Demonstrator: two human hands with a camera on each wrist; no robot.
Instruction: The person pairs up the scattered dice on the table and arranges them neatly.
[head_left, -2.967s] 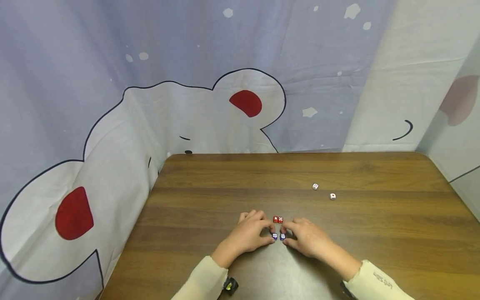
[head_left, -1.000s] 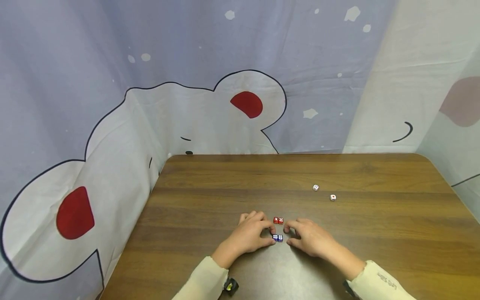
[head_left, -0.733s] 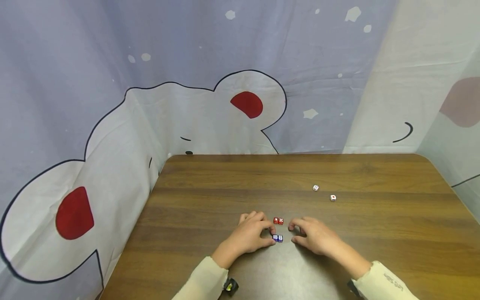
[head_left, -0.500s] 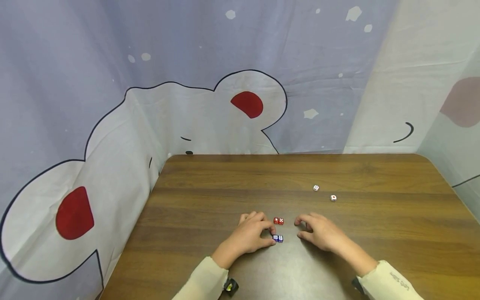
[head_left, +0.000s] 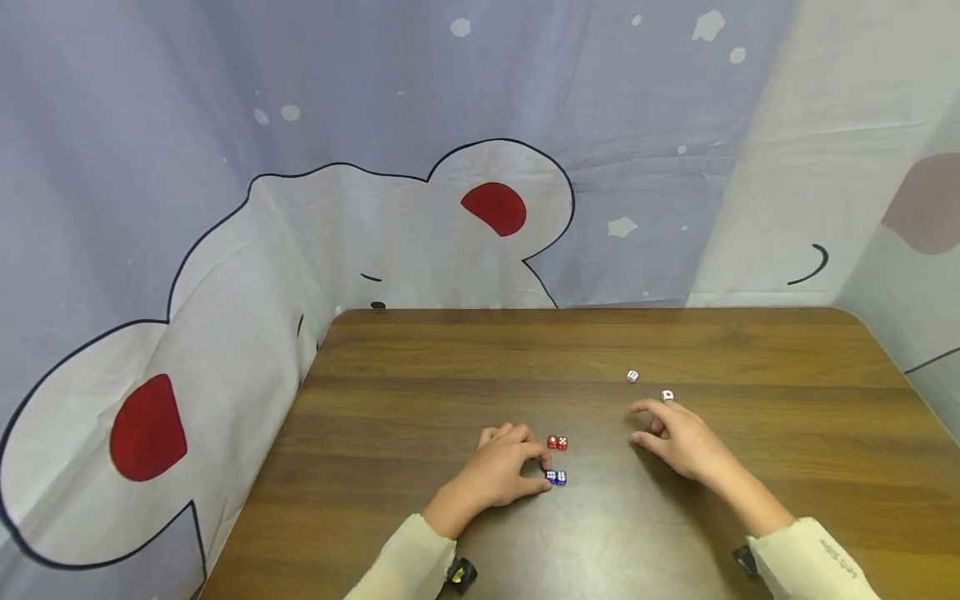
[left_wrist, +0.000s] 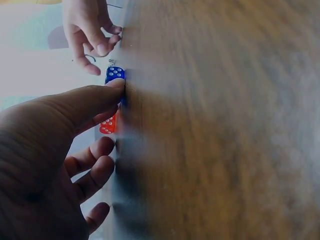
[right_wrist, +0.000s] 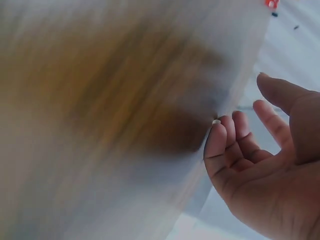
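Note:
Two blue dice lie side by side on the wooden table. My left hand point(head_left: 501, 465) pinches the left blue die point(head_left: 551, 476) between thumb and index finger, its other fingers spread loosely. Beside it, the right blue die point(head_left: 562, 477) is untouched. In the left wrist view, a blue die point(left_wrist: 115, 73) shows past my thumb tip and a red die point(left_wrist: 107, 125) below it. My right hand point(head_left: 686, 442) holds nothing; thumb and index finger are apart. It reaches close to a white die point(head_left: 667, 395) with a red pip, overlapping its near edge in the head view.
Just beyond the blue dice, two red dice point(head_left: 557, 442) sit side by side. A second white die point(head_left: 632, 377) lies farther back, left of the first. The wooden table point(head_left: 420, 358) ends at a patterned curtain point(head_left: 637, 125) behind and at the left.
The right blue die came against the left one, and my right hand let it go. That hand then moved right and away toward the white dice. My left hand stays in place.

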